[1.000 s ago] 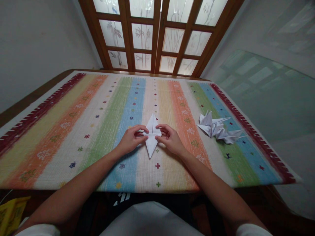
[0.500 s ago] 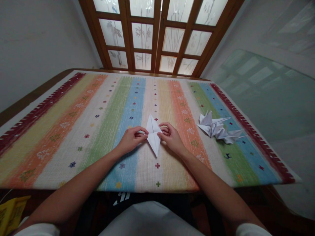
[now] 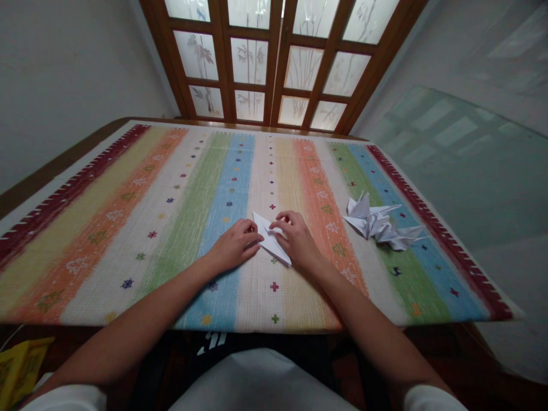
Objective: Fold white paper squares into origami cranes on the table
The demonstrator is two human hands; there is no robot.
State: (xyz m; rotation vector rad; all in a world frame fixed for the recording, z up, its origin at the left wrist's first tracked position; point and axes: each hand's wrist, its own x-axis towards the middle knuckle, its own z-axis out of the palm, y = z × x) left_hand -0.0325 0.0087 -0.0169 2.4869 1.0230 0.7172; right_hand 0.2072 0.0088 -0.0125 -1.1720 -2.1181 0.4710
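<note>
White folded paper diamond, long and pointed, lies flat on the striped woven cloth mid-way across the table, between both hands. Left hand has its fingers together at the paper's edge; right hand has its fingers curled together on top. Whether either pinches cannot be told. Creasing looks like the step in hand, and the next fold calls for a sharp, flat edge. A cluster of white paper cranes sits off to the right.
</note>
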